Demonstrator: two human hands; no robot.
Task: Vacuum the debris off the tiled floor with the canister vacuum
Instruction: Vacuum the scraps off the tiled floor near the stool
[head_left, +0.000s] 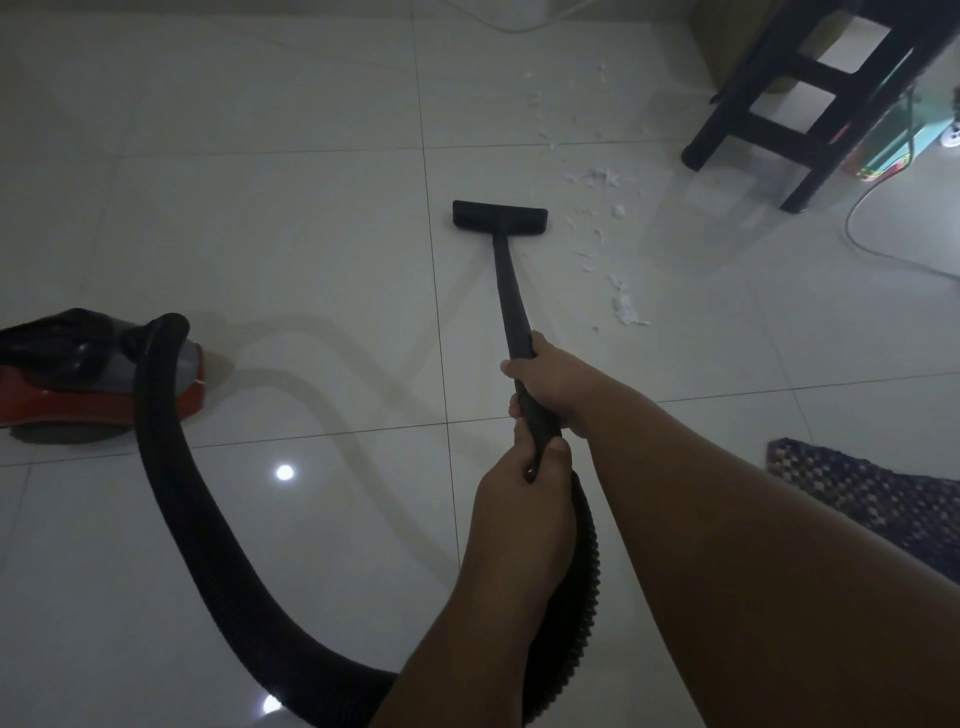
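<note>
Head view: wand (511, 291) runs lengthwise away; nozzle (500, 214) farthest.

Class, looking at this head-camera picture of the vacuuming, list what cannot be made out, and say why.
All in the head view:
1. Canister vacuum: its rear is cut off by the left edge.
2. Hose: its near loop is hidden behind both forearms.
3. Wand: its joint with the hose is covered by the left hand and right hand.
4. Debris: white scraps too small and blurred to identify.
5. Stool: its seat lies beyond the top edge.
</note>
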